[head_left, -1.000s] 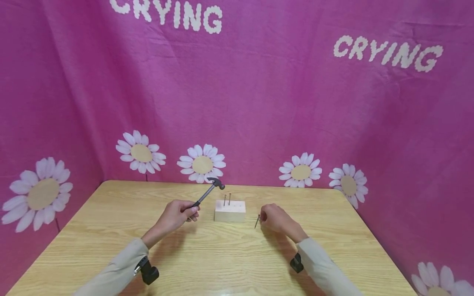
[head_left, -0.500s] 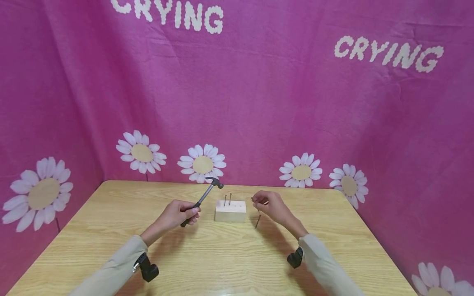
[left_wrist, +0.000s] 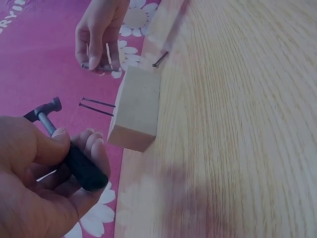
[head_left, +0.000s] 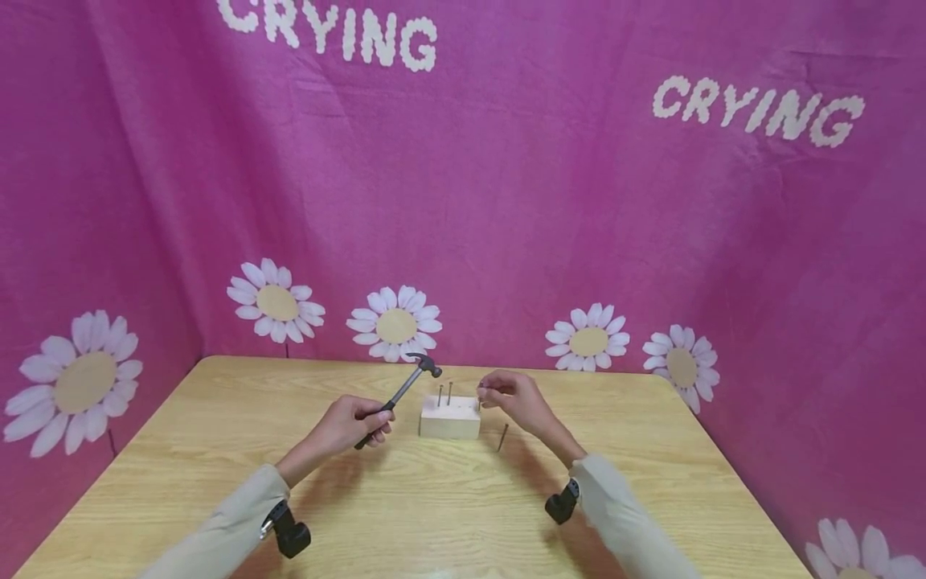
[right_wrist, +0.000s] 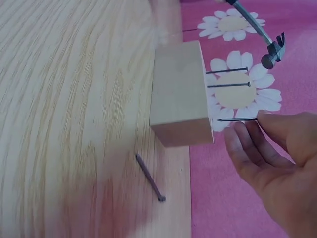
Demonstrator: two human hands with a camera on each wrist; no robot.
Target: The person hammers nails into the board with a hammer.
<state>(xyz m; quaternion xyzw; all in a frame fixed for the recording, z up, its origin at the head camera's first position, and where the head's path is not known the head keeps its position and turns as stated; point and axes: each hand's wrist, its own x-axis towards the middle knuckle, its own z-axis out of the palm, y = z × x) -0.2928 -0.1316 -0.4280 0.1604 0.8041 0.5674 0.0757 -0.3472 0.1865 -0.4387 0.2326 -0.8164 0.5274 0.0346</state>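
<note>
My left hand (head_left: 354, 422) grips a small claw hammer (head_left: 405, 385) by its black handle, head up, just left of a pale wooden block (head_left: 450, 429). Two nails (right_wrist: 229, 85) stand upright in the block's top, toward its left end. At the block's right end, my right hand (head_left: 517, 398) pinches another nail (right_wrist: 237, 119) between thumb and fingers. Its point faces the block's top with a small gap, as the right wrist view shows. One loose nail (right_wrist: 150, 177) lies on the table to the right of the block.
The wood-grain table (head_left: 434, 515) reaches back to a pink curtain (head_left: 492, 201) printed with daisies and lettering. Dark cameras (head_left: 292, 531) are strapped at both wrists. Small marks dot the right part of the block's top.
My right hand has lifted a nail from beside the loose one and carried it left to the block's right end. The left hand with the hammer has barely moved.
</note>
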